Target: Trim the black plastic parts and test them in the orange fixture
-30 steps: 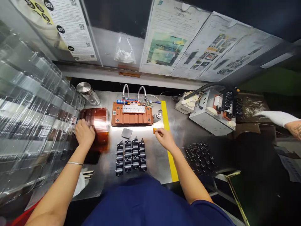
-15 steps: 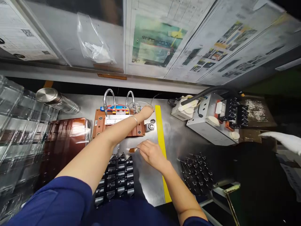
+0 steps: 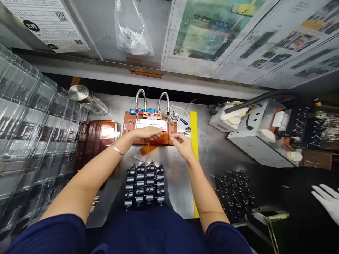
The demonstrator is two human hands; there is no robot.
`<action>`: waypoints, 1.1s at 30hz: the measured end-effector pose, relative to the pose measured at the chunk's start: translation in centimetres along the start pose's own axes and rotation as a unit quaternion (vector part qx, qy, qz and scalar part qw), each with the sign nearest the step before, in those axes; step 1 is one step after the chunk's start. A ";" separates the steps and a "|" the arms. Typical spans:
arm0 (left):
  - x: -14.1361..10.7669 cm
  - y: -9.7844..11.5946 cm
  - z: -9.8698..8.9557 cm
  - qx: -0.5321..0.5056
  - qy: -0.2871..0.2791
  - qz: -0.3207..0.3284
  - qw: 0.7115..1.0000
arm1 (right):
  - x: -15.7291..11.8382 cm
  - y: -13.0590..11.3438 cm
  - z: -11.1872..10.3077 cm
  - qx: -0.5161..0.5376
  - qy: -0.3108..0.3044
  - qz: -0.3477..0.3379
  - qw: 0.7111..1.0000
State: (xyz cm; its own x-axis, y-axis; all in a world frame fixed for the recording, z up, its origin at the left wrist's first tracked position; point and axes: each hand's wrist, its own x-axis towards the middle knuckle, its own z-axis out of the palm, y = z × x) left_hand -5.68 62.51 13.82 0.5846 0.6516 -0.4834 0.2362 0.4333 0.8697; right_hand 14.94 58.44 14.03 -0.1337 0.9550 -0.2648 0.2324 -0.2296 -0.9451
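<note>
My right hand [image 3: 183, 145] pinches the right end of a translucent orange film strip [image 3: 163, 139] in front of the brown fixture [image 3: 129, 128]. The strip stretches left from those fingers, its far part smeared by motion. Palm down, my left hand [image 3: 148, 132] reaches over the fixture with its fingers stretched out, the tips blurred near the strip. Whether they touch it I cannot tell. A white perforated plate [image 3: 150, 123] lies on the fixture below two bent metal hoses [image 3: 140, 98]. Behind the fixture's right end is a blue-handled lever [image 3: 183, 121].
Black moulded parts [image 3: 145, 183] stand in rows nearest my body; more black parts [image 3: 234, 190] lie right of the yellow tape [image 3: 194, 141]. A glass bottle [image 3: 90, 100] and stacked clear trays [image 3: 34, 116] are left. A grey machine box [image 3: 262, 141] and another person's white-gloved hand [image 3: 327, 199] are right.
My left hand has left the lever area and come back left over the fixture. My right hand has raised the orange film toward the fixture. The view has shifted.
</note>
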 end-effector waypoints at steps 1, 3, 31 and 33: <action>-1.9 -1.2 -1.1 -0.073 -0.007 -0.047 0.996 | 0.6 0.5 0.4 0.054 0.043 0.044 0.997; -4.9 -3.3 -2.6 -0.196 0.032 -0.097 0.975 | 1.6 1.4 1.5 0.139 0.122 0.117 0.976; -2.9 -5.6 -4.5 -0.263 0.398 -0.167 0.863 | 4.5 2.0 5.0 0.136 0.171 0.256 0.942; -3.0 -5.4 -4.5 -0.261 0.398 -0.171 0.863 | 4.6 2.2 4.9 0.137 0.167 0.256 0.942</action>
State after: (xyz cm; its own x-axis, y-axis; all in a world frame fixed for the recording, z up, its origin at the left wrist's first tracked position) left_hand -12.21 61.05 10.11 -0.2167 0.5609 -0.7990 -0.2143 0.7712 0.5995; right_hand 10.12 61.39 9.78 0.2502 0.7006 -0.6683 -0.0793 -0.6731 -0.7353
